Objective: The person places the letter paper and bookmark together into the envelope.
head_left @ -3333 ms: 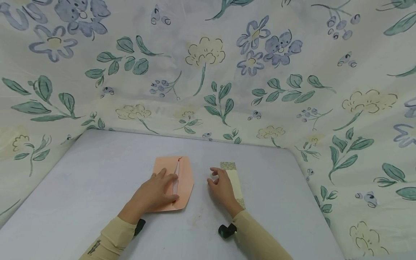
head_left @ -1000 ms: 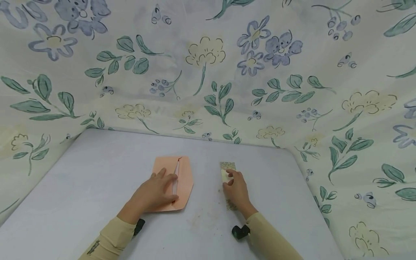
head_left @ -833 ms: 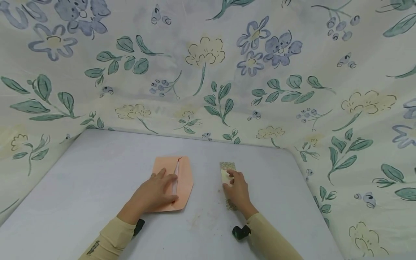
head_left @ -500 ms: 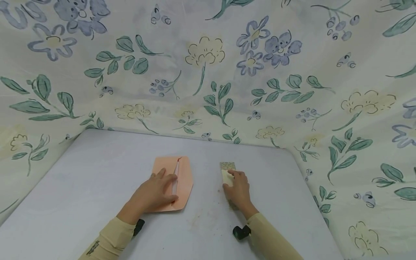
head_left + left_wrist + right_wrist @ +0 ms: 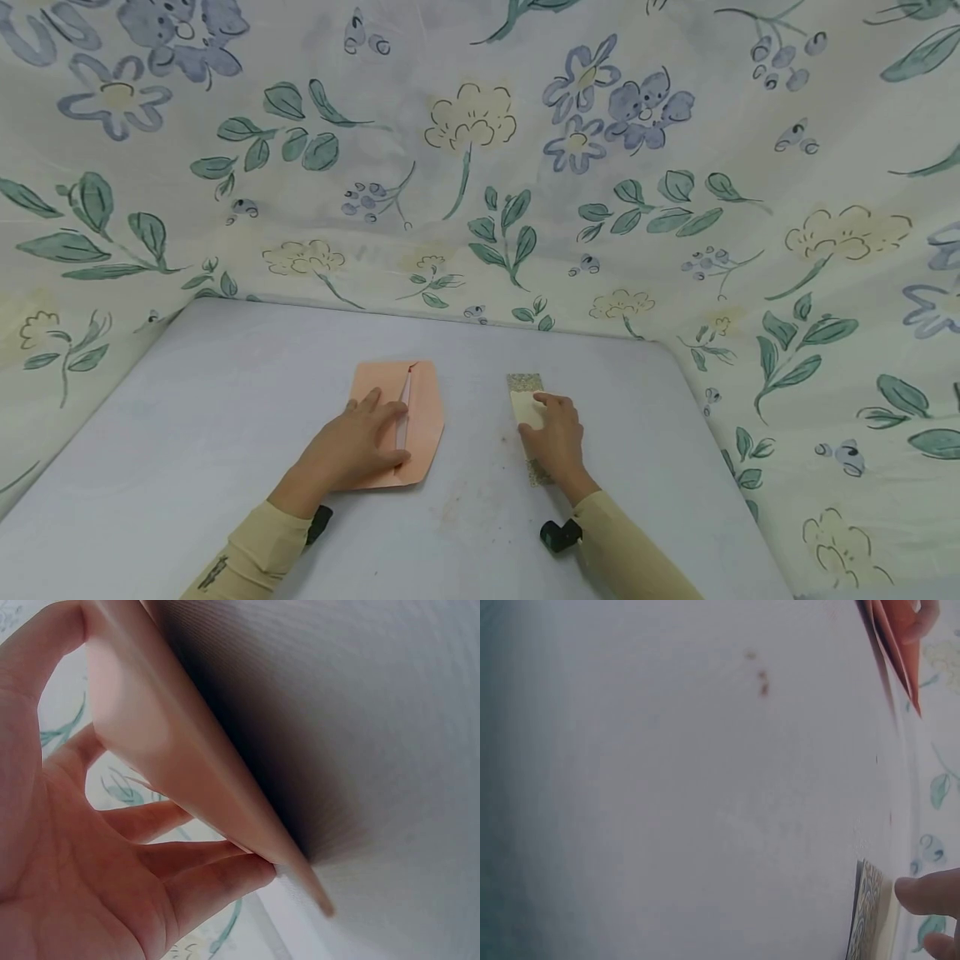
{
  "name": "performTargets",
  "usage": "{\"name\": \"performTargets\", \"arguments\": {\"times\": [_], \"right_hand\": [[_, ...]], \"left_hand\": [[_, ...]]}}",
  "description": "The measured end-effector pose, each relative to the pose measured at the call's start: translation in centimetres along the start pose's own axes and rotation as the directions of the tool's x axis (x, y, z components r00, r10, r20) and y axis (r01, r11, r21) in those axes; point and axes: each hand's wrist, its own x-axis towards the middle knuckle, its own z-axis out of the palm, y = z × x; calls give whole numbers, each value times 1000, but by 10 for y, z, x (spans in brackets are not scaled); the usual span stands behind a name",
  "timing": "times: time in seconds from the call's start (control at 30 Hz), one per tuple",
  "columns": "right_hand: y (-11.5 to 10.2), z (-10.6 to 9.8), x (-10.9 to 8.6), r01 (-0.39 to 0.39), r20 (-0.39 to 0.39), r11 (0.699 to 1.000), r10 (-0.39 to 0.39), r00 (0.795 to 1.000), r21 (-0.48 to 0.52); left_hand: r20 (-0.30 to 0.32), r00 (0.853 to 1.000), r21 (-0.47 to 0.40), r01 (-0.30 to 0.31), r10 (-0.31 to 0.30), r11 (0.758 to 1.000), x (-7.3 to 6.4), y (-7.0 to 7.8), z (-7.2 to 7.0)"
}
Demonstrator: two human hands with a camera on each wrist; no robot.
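In the head view my left hand (image 5: pixel 352 442) rests on a folded peach paper piece (image 5: pixel 427 417), fingers spread and fingertips on its face. A narrow pale slit runs down the paper between thumb and fingers. The left wrist view shows the fingertips against the paper (image 5: pixel 165 735), with a dark shadow under its edge. To the right, my right hand (image 5: pixel 557 437) lies over a flat cream strip-shaped piece (image 5: pixel 525 408) with speckled ends, loosely bent fingers touching its face. Its right side is hidden by the hand. The right wrist view shows its patterned end (image 5: pixel 866 915) and a fingertip at the cream part.
Both things lie on a white table (image 5: pixel 247 375). Small brown specks (image 5: pixel 763 682) dot its surface between the hands. Floral cloth (image 5: pixel 480 167) rises behind and along the sides. A dark green device (image 5: pixel 560 536) sits at the right wrist.
My right hand has moved right from beside the cream strip-shaped piece to over it, then slid slightly further right. The left hand and the peach paper have stayed in place.
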Motion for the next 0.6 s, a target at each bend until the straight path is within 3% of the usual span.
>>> {"name": "performTargets", "arguments": {"times": [0.2,0.6], "right_hand": [[4,0,2,-42,7,999,43,999,-34],[2,-5,0,-49,1,998,49,999,-28]], "left_hand": [[-1,1000,2,0,0,1000,0,0,0],[-10,1000,1,-15,15,1000,1,-3,1]]}}
